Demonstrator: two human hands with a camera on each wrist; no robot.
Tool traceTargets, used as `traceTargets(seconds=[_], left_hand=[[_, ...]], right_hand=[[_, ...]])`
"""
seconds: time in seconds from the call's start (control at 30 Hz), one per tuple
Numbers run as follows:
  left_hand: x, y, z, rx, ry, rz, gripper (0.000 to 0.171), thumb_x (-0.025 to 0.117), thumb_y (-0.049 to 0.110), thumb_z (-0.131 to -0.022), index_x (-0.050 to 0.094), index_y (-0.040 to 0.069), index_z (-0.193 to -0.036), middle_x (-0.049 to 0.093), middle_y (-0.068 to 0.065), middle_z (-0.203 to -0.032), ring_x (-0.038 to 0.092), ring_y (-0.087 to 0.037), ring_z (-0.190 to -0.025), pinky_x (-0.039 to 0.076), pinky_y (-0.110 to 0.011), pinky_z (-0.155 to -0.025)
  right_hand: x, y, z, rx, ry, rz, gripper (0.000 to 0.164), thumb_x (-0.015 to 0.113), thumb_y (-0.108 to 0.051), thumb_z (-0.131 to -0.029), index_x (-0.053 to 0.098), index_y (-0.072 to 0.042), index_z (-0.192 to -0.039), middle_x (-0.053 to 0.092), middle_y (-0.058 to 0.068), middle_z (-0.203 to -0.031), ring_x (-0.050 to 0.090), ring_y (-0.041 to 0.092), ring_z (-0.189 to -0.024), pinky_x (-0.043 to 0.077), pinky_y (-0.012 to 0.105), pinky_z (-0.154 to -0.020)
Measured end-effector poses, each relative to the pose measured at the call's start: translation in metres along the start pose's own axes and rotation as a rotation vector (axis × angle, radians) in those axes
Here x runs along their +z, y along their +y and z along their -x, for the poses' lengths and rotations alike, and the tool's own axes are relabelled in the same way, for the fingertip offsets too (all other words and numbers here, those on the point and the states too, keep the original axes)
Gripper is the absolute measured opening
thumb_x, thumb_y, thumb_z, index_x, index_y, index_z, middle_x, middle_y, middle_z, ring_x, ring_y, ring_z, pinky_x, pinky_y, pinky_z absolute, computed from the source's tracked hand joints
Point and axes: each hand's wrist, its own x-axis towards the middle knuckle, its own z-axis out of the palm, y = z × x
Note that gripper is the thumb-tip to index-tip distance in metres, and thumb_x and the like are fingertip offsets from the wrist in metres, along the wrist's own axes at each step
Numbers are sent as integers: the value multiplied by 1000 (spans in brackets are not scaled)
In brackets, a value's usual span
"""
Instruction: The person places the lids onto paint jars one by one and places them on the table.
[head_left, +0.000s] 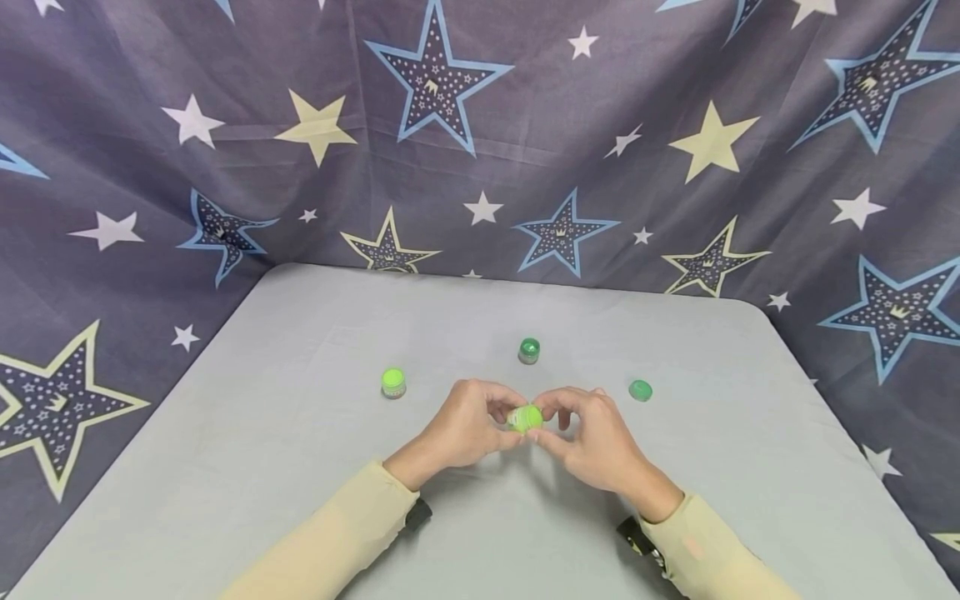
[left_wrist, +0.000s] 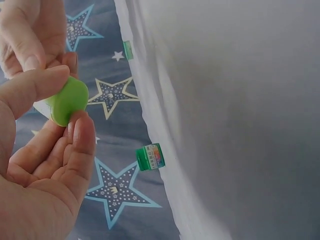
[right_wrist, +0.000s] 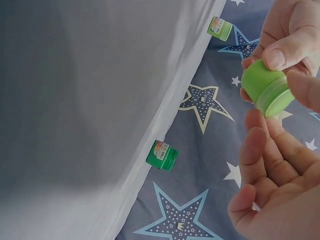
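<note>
Left hand (head_left: 467, 425) and right hand (head_left: 600, 442) both pinch lime jar (head_left: 527, 418) over table (head_left: 225, 458), well inside its edges. Open room separates it from green jar (head_left: 528, 352), second lime jar (head_left: 393, 384) and green lid (head_left: 641, 390); contents unclear.

The held jar (right_wrist: 262, 82) seems of smooth plastic, the dark green jar (head_left: 528, 351) glossy; the desk (head_left: 225, 442) looks matt, the curtain (head_left: 540, 108) cloth.

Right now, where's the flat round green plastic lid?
In the head view, the flat round green plastic lid lies on the grey tabletop, right of the small cylindrical dark green jar and just beyond the right hand.
</note>
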Motion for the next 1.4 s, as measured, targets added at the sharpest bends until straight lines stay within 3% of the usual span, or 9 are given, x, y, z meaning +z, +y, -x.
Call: traceTargets(seconds=[0.2, 0.47, 0.9, 1.2, 1.4], left_hand=[[-1, -1, -1, -7, 17, -3, 32, 83, 10, -68, 72, 19, -97, 66, 12, -84, 61, -8, -78, 52, -24, -68], [-2, -2, -3, -29, 77, -31, 33, 79, 10, -68, 67, 21, -97, 64, 12, -85, 60, -7, -79, 51, -24, -72], [-8, -4, -7, -50, 147, -60, 29, 80, 15, -69, 66, 21, -94, 64, 10, -85, 61, -8, -79, 51, -25, -74], [-24, 2, -13, -101, 206, -160, 33, 83, 20, -66, 69, 20, -96, 59, 7, -86, 55, -17, -81, 47, -28, -69], [-41, -1, -19, -142, 217, -254, 30, 81, 21, -66, 68, 20, -93, 59, 6, -85, 52, -14, -78, 44, -29, -69]], right_hand=[[-2, 2, -1, 7, 28, -9, 36, 80, -28, -75, 70, -16, -107, 65, -14, -85, 57, 8, -69, 39, 34, -70], [-4, 2, -1, 30, 34, -15, 30, 75, -26, -80, 70, -15, -107, 66, -11, -86, 58, 9, -72, 37, 31, -72], [-9, 1, -2, 65, 31, 18, 27, 74, -27, -81, 70, -16, -106, 66, -12, -84, 57, 10, -72, 41, 36, -73], [-16, 2, -2, 100, 22, 46, 28, 74, -28, -82, 70, -16, -107, 64, -14, -83, 57, 9, -73, 40, 35, -72], [-19, 2, 0, 108, 13, 60, 28, 73, -28, -82, 70, -15, -106, 65, -10, -84, 57, 10, -73, 41, 32, -70]])
